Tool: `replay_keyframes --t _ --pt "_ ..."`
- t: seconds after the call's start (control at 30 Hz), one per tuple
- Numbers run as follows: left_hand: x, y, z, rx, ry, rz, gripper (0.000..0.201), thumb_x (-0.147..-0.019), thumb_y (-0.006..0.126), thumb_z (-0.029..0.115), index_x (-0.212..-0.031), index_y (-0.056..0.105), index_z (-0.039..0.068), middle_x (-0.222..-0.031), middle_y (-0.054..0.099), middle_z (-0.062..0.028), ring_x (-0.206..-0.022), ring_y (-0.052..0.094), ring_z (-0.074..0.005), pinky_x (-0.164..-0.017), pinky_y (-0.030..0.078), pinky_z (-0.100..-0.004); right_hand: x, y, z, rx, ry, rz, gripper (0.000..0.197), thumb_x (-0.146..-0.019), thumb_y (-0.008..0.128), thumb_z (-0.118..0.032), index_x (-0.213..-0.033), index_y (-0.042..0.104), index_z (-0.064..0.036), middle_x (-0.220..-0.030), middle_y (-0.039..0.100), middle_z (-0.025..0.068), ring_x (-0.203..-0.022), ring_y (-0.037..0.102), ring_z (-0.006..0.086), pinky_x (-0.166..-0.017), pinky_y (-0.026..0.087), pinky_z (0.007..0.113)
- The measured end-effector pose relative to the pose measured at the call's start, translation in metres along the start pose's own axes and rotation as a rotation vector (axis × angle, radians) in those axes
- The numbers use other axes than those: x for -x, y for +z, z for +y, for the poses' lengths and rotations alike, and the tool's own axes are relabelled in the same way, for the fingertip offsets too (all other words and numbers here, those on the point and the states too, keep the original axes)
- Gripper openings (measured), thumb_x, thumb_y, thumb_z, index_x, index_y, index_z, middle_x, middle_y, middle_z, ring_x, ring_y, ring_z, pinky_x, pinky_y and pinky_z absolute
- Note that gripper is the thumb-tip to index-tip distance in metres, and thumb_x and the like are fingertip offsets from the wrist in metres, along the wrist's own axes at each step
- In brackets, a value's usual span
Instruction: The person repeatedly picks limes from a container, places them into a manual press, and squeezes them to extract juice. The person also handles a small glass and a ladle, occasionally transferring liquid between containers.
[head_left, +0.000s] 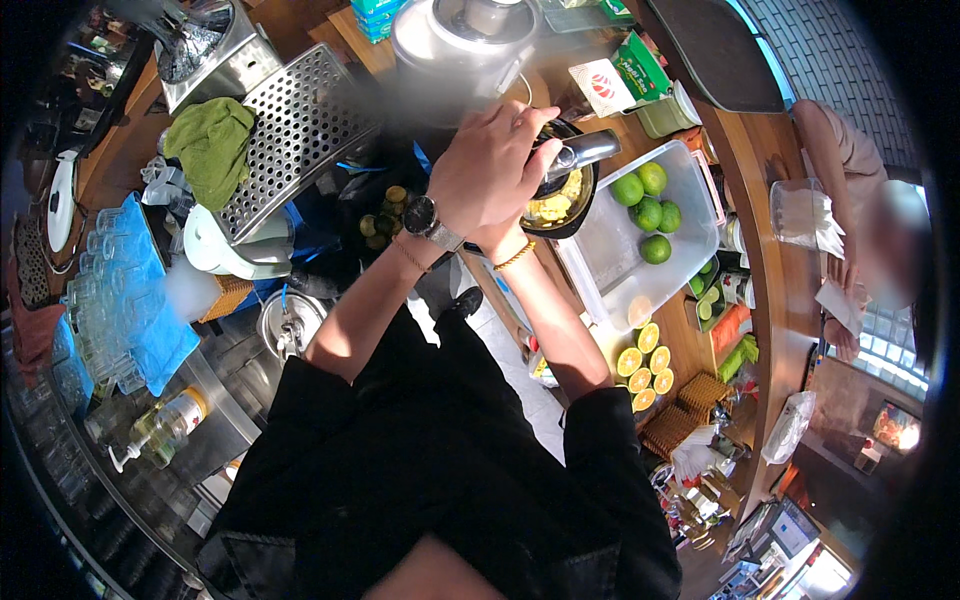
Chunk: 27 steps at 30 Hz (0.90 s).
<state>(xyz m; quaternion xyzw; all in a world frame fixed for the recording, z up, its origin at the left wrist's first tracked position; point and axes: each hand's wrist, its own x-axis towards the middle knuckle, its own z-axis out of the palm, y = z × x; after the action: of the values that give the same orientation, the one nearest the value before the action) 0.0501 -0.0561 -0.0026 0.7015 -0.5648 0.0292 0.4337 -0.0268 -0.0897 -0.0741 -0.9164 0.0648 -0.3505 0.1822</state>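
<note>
My left hand [490, 168], with a dark watch at its wrist, reaches over the top of an electric citrus juicer. Its fingers and thumb close around the juicer's dark top part, beside a shiny metal lever [592, 150]. Yellow pulp [550, 207] lies in the black-rimmed bowl underneath. My right hand [492, 236], with a gold bracelet at the wrist, is tucked below the left one near the bowl's left side; its fingers are hidden. Right of the juicer stands a clear plastic tub [605, 262] with several green citrus fruits [647, 214].
Halved oranges [642, 362] lie on the wooden counter by the tub. Squeezed halves [385, 218] sit in a dark bin below my left forearm. To the left are a perforated metal tray [300, 130], a green cloth [212, 150] and glasses [110, 290]. Across the counter stands another person [850, 170].
</note>
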Motion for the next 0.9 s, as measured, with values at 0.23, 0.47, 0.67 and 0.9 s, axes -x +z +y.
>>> replay_keyframes --t 0.23,0.47,0.67,0.9 --pt "0.001 -0.003 -0.002 0.052 -0.021 -0.042 0.036 -0.096 0.054 0.024 -0.126 0.054 0.004 -0.108 0.060 -0.0169 -0.105 0.056 -0.0352 -0.095 0.044 -0.0426 -0.001 -0.001 0.000 0.037 -0.022 0.000 0.029 -0.074 0.071 -0.024 -0.096 0.070 -0.0055 -0.096 0.067 0.0104 -0.093 0.064 0.0288 -0.084 0.050 0.039" --pt "-0.006 0.003 -0.025 0.272 -0.042 -0.137 0.034 -0.097 0.052 0.021 -0.124 0.056 0.000 -0.124 0.059 -0.0183 -0.116 0.056 -0.0324 -0.098 0.043 -0.0402 -0.002 -0.004 0.005 0.114 -0.056 -0.031 0.026 -0.074 0.071 -0.024 -0.093 0.070 -0.0057 -0.093 0.067 0.0096 -0.090 0.064 0.0282 -0.082 0.050 0.039" --pt "-0.015 -0.022 -0.053 1.182 -0.464 0.363 0.032 -0.095 0.054 0.021 -0.121 0.064 0.003 -0.133 0.058 -0.0123 -0.121 0.055 -0.0189 -0.098 0.046 -0.0319 -0.062 -0.061 -0.013 0.076 -0.115 0.080 0.011 -0.069 0.066 -0.016 -0.064 0.061 -0.0076 -0.063 0.055 0.0104 -0.064 0.057 0.0296 -0.061 0.047 0.038" --pt "0.019 0.021 -0.022 0.280 -0.099 -0.041 0.054 -0.079 0.078 0.034 -0.123 0.061 0.007 -0.119 0.061 -0.0158 -0.108 0.059 -0.0304 -0.098 0.046 -0.0368 -0.121 -0.174 0.064 -0.563 0.318 0.215 0.027 -0.091 0.053 -0.014 -0.071 0.063 0.0013 -0.067 0.061 0.0036 -0.062 0.055 0.0095 -0.060 0.043 0.025"
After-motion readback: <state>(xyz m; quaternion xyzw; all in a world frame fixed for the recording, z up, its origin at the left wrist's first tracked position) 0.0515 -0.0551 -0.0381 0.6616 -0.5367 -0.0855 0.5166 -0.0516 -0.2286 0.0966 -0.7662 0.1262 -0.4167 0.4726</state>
